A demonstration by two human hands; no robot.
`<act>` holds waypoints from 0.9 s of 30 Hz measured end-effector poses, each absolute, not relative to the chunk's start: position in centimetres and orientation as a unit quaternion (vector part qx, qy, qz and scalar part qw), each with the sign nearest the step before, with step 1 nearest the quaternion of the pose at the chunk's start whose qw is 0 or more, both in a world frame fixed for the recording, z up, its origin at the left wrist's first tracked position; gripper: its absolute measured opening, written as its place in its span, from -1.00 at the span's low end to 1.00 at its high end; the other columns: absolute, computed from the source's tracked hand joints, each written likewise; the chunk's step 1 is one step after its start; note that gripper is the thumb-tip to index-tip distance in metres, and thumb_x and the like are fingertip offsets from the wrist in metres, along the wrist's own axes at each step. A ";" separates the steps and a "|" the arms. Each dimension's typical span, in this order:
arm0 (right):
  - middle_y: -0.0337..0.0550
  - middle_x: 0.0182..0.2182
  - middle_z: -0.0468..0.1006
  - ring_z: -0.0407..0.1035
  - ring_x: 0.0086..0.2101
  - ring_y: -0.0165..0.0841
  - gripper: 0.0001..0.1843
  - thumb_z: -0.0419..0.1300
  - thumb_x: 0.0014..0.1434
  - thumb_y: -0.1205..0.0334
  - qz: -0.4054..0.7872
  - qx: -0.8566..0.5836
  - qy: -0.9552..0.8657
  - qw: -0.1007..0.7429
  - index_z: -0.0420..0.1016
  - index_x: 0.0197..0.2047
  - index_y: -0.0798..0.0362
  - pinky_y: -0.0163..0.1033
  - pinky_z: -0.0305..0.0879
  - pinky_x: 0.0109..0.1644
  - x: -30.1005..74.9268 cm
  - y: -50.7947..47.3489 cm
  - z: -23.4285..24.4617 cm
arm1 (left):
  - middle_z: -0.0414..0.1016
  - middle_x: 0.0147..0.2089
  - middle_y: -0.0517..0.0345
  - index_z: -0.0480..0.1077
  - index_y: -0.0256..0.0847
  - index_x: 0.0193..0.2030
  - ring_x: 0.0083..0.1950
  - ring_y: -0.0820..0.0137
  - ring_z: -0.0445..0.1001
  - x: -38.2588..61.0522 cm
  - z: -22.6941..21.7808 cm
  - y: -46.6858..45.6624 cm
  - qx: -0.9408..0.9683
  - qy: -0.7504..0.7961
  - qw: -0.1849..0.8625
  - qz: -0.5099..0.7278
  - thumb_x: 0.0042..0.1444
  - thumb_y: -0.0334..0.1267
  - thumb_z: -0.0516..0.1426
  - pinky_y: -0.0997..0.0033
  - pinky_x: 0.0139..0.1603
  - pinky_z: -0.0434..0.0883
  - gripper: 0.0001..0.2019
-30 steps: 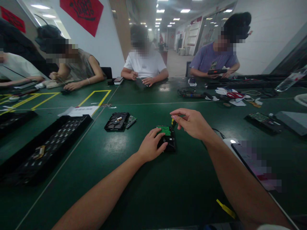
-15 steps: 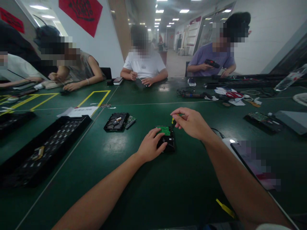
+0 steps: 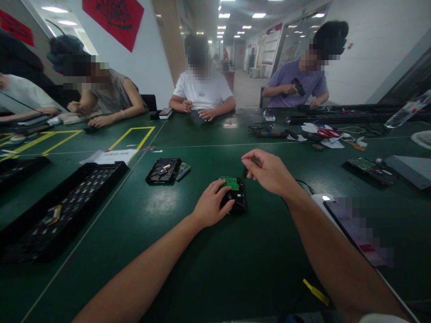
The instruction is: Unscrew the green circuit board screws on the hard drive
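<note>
A black hard drive [image 3: 238, 202] with a green circuit board [image 3: 232, 183] on its upper face lies flat on the table in front of me. My left hand [image 3: 214, 204] grips it from the left, fingers over the board and thumb along the near part. Just beyond its far right corner, my right hand [image 3: 264, 169] pinches a small screwdriver with a yellow and dark handle [image 3: 245, 169]. The screwdriver stands steeply, its tip close to the drive's edge; whether it touches a screw I cannot tell.
Left of the drive lie another opened drive [image 3: 163, 171] and a loose circuit board [image 3: 183, 171]. A long black tray [image 3: 67, 202] is farther left. At right are a phone [image 3: 357, 229], another drive [image 3: 369, 172] and a yellow strip [image 3: 315, 292]. Several people sit opposite.
The screwdriver has risen slightly at the drive's right edge, and its handle has turned in my fingers. My left hand and the drive have kept their place. A person opposite has tilted a handheld tool.
</note>
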State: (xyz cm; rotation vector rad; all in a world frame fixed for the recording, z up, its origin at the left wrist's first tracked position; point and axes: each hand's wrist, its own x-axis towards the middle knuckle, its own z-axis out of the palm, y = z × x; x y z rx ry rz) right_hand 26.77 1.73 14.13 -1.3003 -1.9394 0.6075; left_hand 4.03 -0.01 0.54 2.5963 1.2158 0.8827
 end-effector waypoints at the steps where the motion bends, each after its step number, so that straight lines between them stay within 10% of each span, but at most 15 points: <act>1: -0.14 -0.27 0.64 0.49 -0.39 -0.32 -0.75 0.15 0.39 0.04 0.216 -0.505 -0.757 0.354 0.56 -0.06 -0.01 -0.21 0.37 -0.28 26.8 1.9 14.0 | 0.31 0.39 -0.14 0.36 -0.13 0.31 0.46 0.01 0.25 4.0 0.6 0.0 0.863 0.404 0.072 0.294 0.35 -0.01 0.13 -0.19 0.45 0.30 -0.54; 11: -0.11 -0.11 0.65 0.50 -0.28 -0.28 -0.76 0.20 0.34 0.16 0.165 -0.492 -0.782 0.346 0.54 0.05 -0.05 -0.18 0.32 -0.20 26.7 2.1 14.0 | 0.32 0.39 -0.16 0.36 -0.17 0.31 0.46 0.01 0.25 4.1 0.5 0.0 0.864 0.407 0.071 0.287 0.36 0.01 0.13 -0.18 0.45 0.30 -0.52; 18: -0.10 -0.31 0.60 0.44 -0.32 -0.24 -0.73 0.33 0.24 -0.02 0.050 -0.549 -0.758 0.349 0.48 -0.24 0.00 -0.17 0.25 -0.23 26.6 2.1 13.8 | 0.31 0.40 -0.13 0.36 -0.13 0.31 0.46 0.02 0.25 4.0 0.4 0.1 0.864 0.402 0.076 0.295 0.35 0.00 0.13 -0.19 0.44 0.30 -0.53; 27: -0.07 -0.02 0.61 0.48 -0.22 -0.26 -0.69 0.18 0.35 0.25 0.126 -0.468 -0.807 0.338 0.56 0.12 -0.06 -0.14 0.35 -0.09 26.4 1.9 13.8 | 0.31 0.39 -0.16 0.36 -0.16 0.31 0.46 0.01 0.24 4.0 0.4 0.1 0.865 0.406 0.071 0.286 0.36 0.01 0.13 -0.17 0.45 0.30 -0.52</act>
